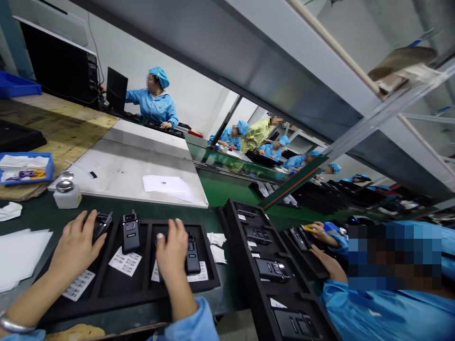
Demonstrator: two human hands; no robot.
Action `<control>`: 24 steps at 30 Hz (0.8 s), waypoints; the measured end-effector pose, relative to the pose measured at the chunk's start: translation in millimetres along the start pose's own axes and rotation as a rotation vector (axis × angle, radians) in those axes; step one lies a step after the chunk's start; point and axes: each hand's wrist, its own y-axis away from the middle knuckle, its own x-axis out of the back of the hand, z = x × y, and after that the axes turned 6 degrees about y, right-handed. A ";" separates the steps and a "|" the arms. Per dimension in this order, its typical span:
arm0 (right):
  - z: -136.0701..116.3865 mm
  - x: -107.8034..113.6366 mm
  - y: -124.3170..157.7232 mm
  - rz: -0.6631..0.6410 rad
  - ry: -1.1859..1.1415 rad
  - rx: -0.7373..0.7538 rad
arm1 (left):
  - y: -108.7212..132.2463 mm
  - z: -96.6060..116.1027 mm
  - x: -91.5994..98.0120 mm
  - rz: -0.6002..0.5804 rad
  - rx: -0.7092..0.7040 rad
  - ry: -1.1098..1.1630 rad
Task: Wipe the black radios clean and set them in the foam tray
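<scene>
My left hand [76,241] is curled over the left compartment of a black foam tray [124,300]. Its fingers and thumb grip a black handheld device [104,224] tilted at the compartment's far end. In the middle compartment, another black handheld device [131,232] with a short antenna stub rests by a white barcode label sheet [125,261]. My right hand [172,253] lies over the right compartment, fingers apart, beside a third black device [193,258]. What is under its palm is hidden. A label sheet [78,285] also lies below my left hand.
A second black tray [245,274] with several devices stands to the right. Beyond it, a co-worker's hand [329,260] is at another tray. A dispenser bottle [67,194], white sheets [21,255] and a blue bin [50,168] are at left. A shelf [213,61] slants overhead.
</scene>
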 end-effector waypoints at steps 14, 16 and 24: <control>114.2 19.5 27.9 -0.212 0.150 -0.091 | 17.7 212.1 -16.4 -0.516 0.000 0.069; 114.8 24.9 22.4 -0.272 0.163 -0.062 | 15.2 218.3 -19.2 -0.525 0.016 0.062; 110.7 39.3 18.5 -0.413 0.265 -0.025 | 19.3 233.7 -31.3 -0.546 0.054 0.175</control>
